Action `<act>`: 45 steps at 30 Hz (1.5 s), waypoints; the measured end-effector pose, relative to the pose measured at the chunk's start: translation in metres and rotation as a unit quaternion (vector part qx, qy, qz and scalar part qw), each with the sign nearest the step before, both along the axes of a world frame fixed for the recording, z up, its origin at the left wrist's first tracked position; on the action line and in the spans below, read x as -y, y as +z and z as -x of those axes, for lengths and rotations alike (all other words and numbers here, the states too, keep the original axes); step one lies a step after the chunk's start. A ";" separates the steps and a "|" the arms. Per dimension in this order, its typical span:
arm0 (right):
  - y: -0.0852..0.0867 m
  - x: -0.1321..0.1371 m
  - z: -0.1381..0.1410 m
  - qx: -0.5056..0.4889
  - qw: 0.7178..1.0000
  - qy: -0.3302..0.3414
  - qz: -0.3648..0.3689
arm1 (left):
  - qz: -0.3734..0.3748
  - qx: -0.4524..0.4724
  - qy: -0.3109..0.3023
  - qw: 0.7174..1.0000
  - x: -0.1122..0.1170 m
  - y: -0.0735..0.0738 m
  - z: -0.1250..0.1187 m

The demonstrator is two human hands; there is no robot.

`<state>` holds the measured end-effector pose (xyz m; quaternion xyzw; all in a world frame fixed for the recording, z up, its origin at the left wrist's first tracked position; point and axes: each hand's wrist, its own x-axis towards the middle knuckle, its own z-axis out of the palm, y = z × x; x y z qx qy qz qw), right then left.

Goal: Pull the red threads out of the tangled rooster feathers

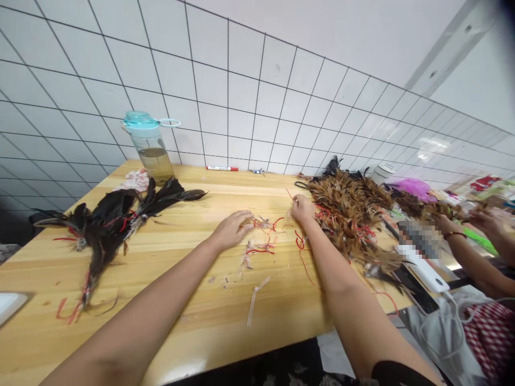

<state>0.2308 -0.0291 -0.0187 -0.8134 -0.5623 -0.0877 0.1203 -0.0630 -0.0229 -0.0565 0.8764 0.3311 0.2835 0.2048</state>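
My left hand (pixel 234 229) rests over the table with its fingers stretched out, at the edge of a small heap of red string and clear scraps (pixel 263 222). My right hand (pixel 302 209) is closed in a pinch, and a short end of red string (pixel 288 193) sticks out past its fingertips. Just right of that hand lies a big pile of brown feathers (pixel 346 198) with red strings among them. Another tangle of red string and clear bits (pixel 257 249) lies between my forearms. Bundles of black feathers (pixel 108 220) tied with red string lie at the left.
A bottle with a turquoise lid (pixel 155 153) stands by the tiled wall (pixel 249 96). A red marker (pixel 222 169) lies along the back edge. A clear strip (pixel 254 305) is near the front. At right are a white power bank-like device (pixel 424 271) and another person's hands (pixel 446 225).
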 end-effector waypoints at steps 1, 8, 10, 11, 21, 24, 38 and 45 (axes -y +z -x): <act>0.003 0.006 -0.001 -0.004 1.000 0.010 -0.009 | 0.001 0.000 -0.001 1.000 0.000 0.000 0.000; 0.035 0.067 0.007 -0.054 0.988 0.123 -0.079 | 0.006 0.014 -0.005 1.000 -0.004 -0.002 0.002; 0.048 0.099 0.013 -0.059 0.978 0.170 -0.101 | 0.008 0.018 -0.002 1.000 -0.004 -0.003 0.002; 0.052 0.119 0.015 -0.054 0.974 0.191 -0.111 | 0.009 0.018 -0.001 1.000 -0.005 -0.003 0.003; -0.023 0.338 0.072 -0.164 0.972 0.074 -0.151 | -0.010 0.004 0.010 1.000 0.000 -0.001 0.004; -0.031 0.358 0.086 -0.182 0.971 0.091 -0.128 | -0.020 0.010 0.020 1.000 0.002 0.001 0.005; -0.017 0.360 0.055 -0.164 0.961 0.122 -0.187 | 0.063 0.103 0.198 0.973 0.009 0.007 0.040; -0.016 0.334 0.067 -0.172 0.957 0.186 -0.142 | 0.036 0.091 0.244 0.965 0.022 0.008 0.046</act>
